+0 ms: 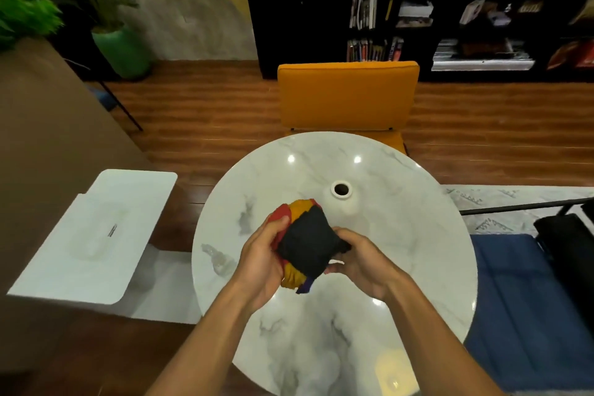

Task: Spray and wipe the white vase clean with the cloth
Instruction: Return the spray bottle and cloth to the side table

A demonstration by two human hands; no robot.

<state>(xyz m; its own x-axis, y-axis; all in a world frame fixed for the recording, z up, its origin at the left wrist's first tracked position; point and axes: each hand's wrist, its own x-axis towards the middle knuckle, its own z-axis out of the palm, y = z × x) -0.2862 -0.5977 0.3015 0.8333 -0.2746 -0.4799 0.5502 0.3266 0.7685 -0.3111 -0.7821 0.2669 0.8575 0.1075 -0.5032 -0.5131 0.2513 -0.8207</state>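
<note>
A white vase [342, 198] stands upright near the middle of the round marble table [418, 228], seen from above with its dark mouth showing. Just in front of it, above the table, I hold a bunched cloth [305, 244] of black, orange, red and purple patches. My left hand [262, 262] grips the cloth's left side and my right hand [361, 259] grips its right side. The cloth hides the vase's near lower side. No spray bottle is in view.
An orange chair [347, 96] stands at the table's far side before a black bookshelf [418, 19]. A white side table [96, 235] sits to the left, a blue seat [530, 315] to the right, and green plants [122, 51] at the far left.
</note>
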